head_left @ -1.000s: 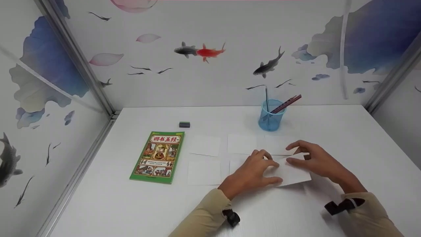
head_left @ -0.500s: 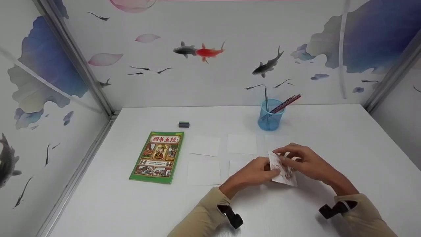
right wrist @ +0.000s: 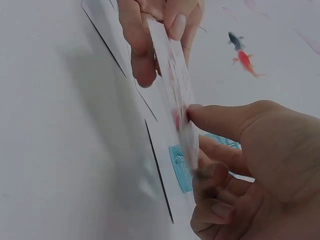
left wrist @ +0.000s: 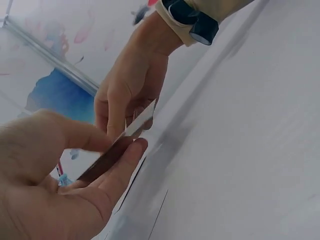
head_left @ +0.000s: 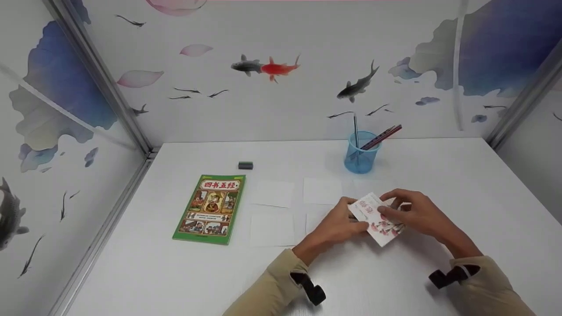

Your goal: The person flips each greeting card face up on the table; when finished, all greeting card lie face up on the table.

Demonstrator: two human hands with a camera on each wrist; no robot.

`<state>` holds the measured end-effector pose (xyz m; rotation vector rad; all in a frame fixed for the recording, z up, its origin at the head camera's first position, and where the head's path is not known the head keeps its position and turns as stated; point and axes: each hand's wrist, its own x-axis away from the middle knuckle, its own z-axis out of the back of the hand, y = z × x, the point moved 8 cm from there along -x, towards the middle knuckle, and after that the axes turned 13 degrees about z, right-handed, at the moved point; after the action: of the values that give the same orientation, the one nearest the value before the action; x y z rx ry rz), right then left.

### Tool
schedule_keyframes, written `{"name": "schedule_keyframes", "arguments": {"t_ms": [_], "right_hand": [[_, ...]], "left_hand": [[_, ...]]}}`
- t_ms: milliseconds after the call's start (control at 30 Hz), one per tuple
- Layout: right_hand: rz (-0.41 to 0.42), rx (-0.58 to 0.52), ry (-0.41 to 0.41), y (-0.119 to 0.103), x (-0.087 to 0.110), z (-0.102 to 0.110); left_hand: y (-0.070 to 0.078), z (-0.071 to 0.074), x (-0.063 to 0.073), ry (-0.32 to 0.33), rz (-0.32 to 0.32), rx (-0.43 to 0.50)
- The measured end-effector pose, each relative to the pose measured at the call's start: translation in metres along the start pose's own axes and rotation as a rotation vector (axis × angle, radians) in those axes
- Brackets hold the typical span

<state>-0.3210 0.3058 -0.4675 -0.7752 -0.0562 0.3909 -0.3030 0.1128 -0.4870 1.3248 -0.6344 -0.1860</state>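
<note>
A white card [head_left: 378, 237] printed with pink flowers and red characters is held above the table, tilted, its printed face up in the head view. My left hand [head_left: 331, 228] pinches its left side between thumb and fingers. On the opposite side, my right hand [head_left: 415, 213] grips it, thumb on the printed face. Seen from the left wrist, the card [left wrist: 142, 120] is nearly edge-on; from the right wrist, the card [right wrist: 172, 75] spans both hands. Blank white cards, such as one upper card [head_left: 322, 191] and one lower-left card [head_left: 272, 230], lie flat behind and left of the hands.
A green-bordered book [head_left: 210, 210] lies left of the cards. Behind it is a small dark eraser-like block [head_left: 246, 165]. A blue mesh cup [head_left: 360, 162] with pencils and a thin metal rod stands at the back, near the patterned wall [head_left: 316, 109].
The card showed a blank side first; it has been turned over between both hands and now shows its printed face. The right hand dipped slightly left, then back right. Other things stay put.
</note>
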Motion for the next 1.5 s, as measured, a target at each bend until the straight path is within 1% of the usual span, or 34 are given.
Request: {"name": "schedule_keyframes", "arguments": {"t_ms": [67, 133, 167, 233, 267, 333, 400, 500, 567, 600, 700, 767, 833, 967, 1000, 1067, 1167, 1300, 1400, 1500], "right_hand": [[-0.014, 0.011, 0.013, 0.001, 0.001, 0.002], [0.010, 0.025, 0.027, -0.002, 0.001, 0.002], [0.038, 0.033, 0.035, -0.005, 0.001, 0.002], [0.114, 0.041, 0.048, -0.013, 0.000, -0.001], [0.155, 0.036, 0.045, -0.018, 0.000, -0.003], [0.213, 0.025, 0.033, -0.025, 0.000, -0.007], [0.250, 0.024, 0.028, -0.030, 0.000, -0.009], [0.249, 0.070, 0.046, -0.029, 0.000, -0.008], [0.217, 0.106, 0.055, -0.023, 0.000, -0.006], [0.194, 0.119, 0.049, -0.018, 0.001, -0.005], [0.128, 0.129, -0.002, -0.004, 0.001, -0.004], [0.092, 0.125, -0.046, 0.002, 0.001, -0.004], [0.071, 0.128, -0.074, 0.007, 0.001, -0.005], [0.058, 0.147, -0.085, 0.011, 0.001, -0.003], [0.059, 0.152, -0.083, 0.012, 0.001, -0.003], [0.062, 0.167, -0.081, 0.013, 0.001, -0.003], [0.069, 0.188, -0.069, 0.014, 0.001, -0.003], [0.068, 0.196, -0.047, 0.016, 0.001, -0.002], [0.059, 0.196, -0.045, 0.016, 0.001, -0.002], [0.063, 0.194, -0.040, 0.013, 0.002, -0.001]], "left_hand": [[-0.001, 0.003, 0.000, 0.044, 0.027, 0.050], [-0.001, 0.005, -0.001, 0.050, 0.021, 0.057], [-0.001, 0.006, -0.001, 0.049, 0.004, 0.031], [0.001, 0.007, -0.001, 0.065, -0.041, -0.079], [0.002, 0.008, -0.001, 0.077, -0.066, -0.138], [0.004, 0.009, -0.001, 0.091, -0.108, -0.221], [0.004, 0.009, -0.001, 0.120, -0.120, -0.285], [0.004, 0.011, -0.001, 0.144, -0.111, -0.313], [0.005, 0.009, 0.000, 0.144, -0.110, -0.350], [0.006, 0.007, 0.001, 0.135, -0.123, -0.380], [0.011, -0.001, 0.003, 0.114, -0.194, -0.553], [0.013, -0.007, 0.004, 0.125, -0.238, -0.681], [0.014, -0.011, 0.005, 0.168, -0.280, -0.823], [0.015, -0.018, 0.007, 0.257, -0.354, -1.041], [0.015, -0.019, 0.007, 0.274, -0.371, -1.091], [0.015, -0.022, 0.008, 0.291, -0.388, -1.156], [0.012, -0.023, 0.008, 0.295, -0.377, -1.204], [0.011, -0.022, 0.008, 0.299, -0.380, -1.202], [0.013, -0.017, 0.011, 0.288, -0.389, -1.164], [0.017, -0.008, 0.017, 0.264, -0.388, -1.104]]}}
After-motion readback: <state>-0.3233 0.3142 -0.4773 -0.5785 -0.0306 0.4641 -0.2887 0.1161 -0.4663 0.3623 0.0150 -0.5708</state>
